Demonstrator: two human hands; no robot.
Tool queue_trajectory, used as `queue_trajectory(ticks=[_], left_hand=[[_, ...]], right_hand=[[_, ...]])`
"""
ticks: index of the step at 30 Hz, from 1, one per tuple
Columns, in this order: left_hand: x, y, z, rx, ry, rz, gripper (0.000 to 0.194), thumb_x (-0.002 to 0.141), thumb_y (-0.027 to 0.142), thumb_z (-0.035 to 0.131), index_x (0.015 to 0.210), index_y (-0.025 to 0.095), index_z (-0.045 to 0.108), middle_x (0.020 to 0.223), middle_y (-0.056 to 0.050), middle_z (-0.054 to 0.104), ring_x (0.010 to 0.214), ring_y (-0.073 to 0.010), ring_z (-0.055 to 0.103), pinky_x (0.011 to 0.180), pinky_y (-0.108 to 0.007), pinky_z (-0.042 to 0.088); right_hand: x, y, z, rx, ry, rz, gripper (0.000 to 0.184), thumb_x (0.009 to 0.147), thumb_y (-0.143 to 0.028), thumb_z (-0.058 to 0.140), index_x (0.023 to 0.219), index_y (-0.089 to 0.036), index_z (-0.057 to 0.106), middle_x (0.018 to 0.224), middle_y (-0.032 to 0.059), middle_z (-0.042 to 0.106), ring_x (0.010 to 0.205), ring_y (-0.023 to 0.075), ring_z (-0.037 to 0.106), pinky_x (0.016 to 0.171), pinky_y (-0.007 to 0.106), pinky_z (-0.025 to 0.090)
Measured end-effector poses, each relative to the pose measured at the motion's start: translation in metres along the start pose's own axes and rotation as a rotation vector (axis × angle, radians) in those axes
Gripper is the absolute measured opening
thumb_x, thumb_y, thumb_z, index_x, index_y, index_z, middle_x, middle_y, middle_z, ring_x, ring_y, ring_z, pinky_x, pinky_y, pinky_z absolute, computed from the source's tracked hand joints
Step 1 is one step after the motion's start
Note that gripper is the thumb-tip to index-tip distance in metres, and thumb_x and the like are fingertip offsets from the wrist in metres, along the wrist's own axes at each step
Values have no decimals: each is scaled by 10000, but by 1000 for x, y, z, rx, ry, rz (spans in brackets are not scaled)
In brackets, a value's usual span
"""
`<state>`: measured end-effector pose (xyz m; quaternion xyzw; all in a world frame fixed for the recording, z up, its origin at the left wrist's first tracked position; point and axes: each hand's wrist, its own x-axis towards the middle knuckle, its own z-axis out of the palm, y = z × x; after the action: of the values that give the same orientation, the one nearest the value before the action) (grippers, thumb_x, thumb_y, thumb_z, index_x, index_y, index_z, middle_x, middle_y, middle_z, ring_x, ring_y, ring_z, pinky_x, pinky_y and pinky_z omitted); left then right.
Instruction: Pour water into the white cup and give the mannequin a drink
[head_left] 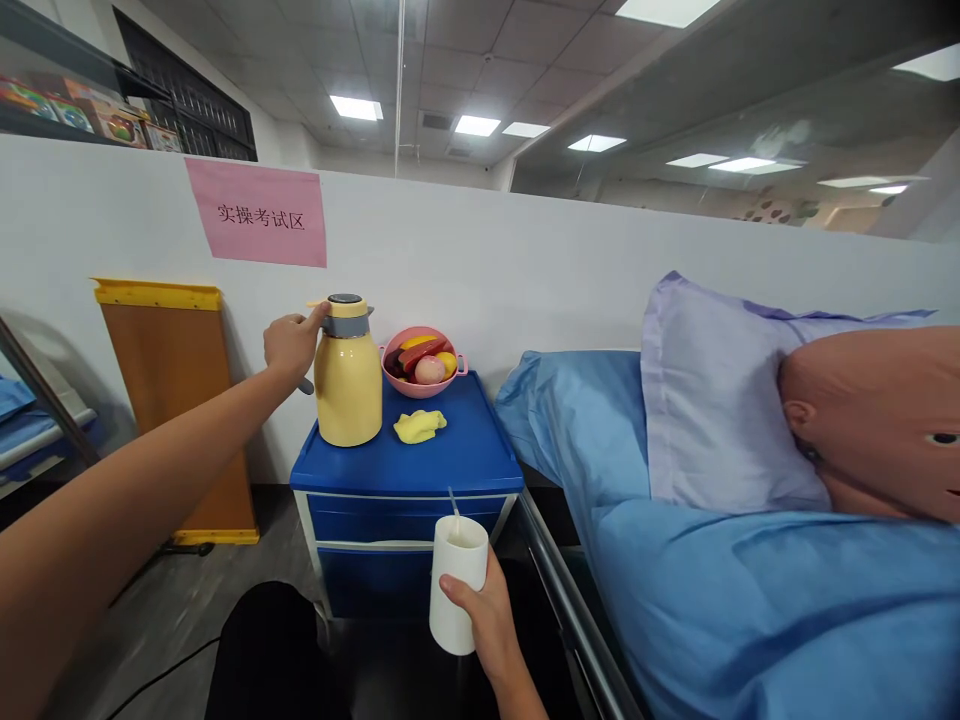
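My left hand (pixel 294 345) is wrapped round the handle of a yellow thermos jug (pixel 349 390) with a grey collar, its thumb up by the lid. The jug is upright at the left side of a blue bedside cabinet (pixel 457 460). In front of the cabinet, my right hand (pixel 487 615) grips a white cup (pixel 450 580) from the right. A thin, pale stick or straw (pixel 454 502) pokes out of the cup; what else is inside cannot be seen. Beside the jug are a crumpled yellow cloth (pixel 420 427) and a pink bowl (pixel 425 390) of fruit.
On the right, a manikin (pixel 877 420) lies on a lilac pillow (pixel 720 400) in a bed with blue bedding (pixel 720 590). A metal bed rail (pixel 570 610) runs beside the cabinet. A brown board (pixel 176 400) with yellow edges leans against the white partition (pixel 480 260).
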<state>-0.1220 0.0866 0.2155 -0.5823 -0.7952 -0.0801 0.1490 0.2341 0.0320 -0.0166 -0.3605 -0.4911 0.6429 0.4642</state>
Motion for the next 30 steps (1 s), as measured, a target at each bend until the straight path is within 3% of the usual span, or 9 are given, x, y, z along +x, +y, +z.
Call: queue_trajectory(ticks=[2,4,7,9,11,15,20,26,30], left_hand=[[0,0,0,-207,208,-364,992,834,746,-226,812,189,594,621,-33,528,840,-202,571,693,-366,354],[-3,0,0,-389,329,-511,826,900,770,28,932,186,610,810,-67,650,904,-250,619,713,-380,414],[-25,8,10,-449,538,-470,647,929,687,301,1262,178,522,1210,-156,646,1131,-324,613,863,-455,493],[-52,25,31,-349,689,-305,640,925,602,429,1421,198,397,1459,-192,492,1366,-348,471,1038,-508,456],[-79,49,65,-268,632,-44,590,940,517,471,1452,238,376,1496,-185,467,1446,-338,393,1146,-545,388],[-96,96,150,-219,516,331,509,947,465,496,1373,188,497,1389,-190,591,1310,-362,555,1137,-558,408],[-34,120,224,-395,357,214,711,886,581,403,1376,72,485,1423,-261,545,1330,-399,542,1116,-545,436],[14,129,236,-536,-76,160,528,840,597,447,1208,232,553,1220,-108,717,1118,-323,700,991,-438,523],[-4,186,208,-419,-122,121,415,855,518,388,1094,228,566,993,-131,757,854,-367,728,747,-445,524]], right_hand=[[-4,-2,-1,13,-10,-14,592,604,-444,849,1120,-209,679,892,49,728,830,277,640,775,390,507],[-8,-8,-4,22,-6,-33,623,589,-467,860,1128,-214,678,898,54,732,833,284,645,773,394,510],[-15,-26,-17,32,34,-72,694,565,-509,878,1161,-216,677,880,62,735,821,299,655,761,408,523],[-18,-44,-29,45,53,-105,738,568,-538,880,1196,-214,664,893,72,743,818,306,663,754,418,530],[-22,-68,-41,50,47,-157,764,572,-548,886,1216,-213,646,950,86,751,825,305,671,757,425,536],[-28,-128,-68,-21,-35,-350,741,569,-514,915,1191,-224,636,1053,85,739,893,288,674,807,420,552],[-45,-197,-120,-203,20,-547,743,596,-479,916,1236,-253,614,1073,51,714,943,262,658,833,378,538],[-66,-222,-222,-311,291,-568,631,615,-484,881,1141,-237,635,949,46,716,809,253,655,703,364,536],[-60,-226,-289,-242,503,-543,631,602,-518,854,1118,-222,642,960,70,716,833,288,659,697,401,548]])
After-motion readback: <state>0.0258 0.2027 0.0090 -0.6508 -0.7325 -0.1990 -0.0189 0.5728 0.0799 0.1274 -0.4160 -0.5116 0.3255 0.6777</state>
